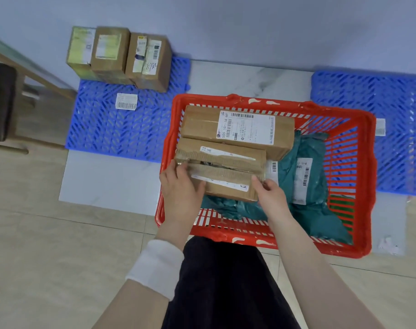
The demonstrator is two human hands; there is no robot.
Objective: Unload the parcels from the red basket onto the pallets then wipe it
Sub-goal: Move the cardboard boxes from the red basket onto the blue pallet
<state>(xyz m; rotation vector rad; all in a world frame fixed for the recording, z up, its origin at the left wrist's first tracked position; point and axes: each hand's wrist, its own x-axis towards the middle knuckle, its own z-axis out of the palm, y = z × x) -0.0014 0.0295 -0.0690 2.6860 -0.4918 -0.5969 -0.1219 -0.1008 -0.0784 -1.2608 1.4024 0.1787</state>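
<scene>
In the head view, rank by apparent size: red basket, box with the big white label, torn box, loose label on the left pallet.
1. red basket
2-3. labelled box and torn box: near alike, and the torn box is nearer, so unranked
4. loose label

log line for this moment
step: unloading | left grip: holds torn box | right grip: holds torn box | red basket: second box, teal bags inside

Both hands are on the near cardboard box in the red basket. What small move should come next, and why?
Probably lift the near box straight up, out of the red basket. The left hand and the right hand grip its two ends, it lies on top of the teal bags with nothing over it, and the left pallet has bare room in front for it.
</scene>
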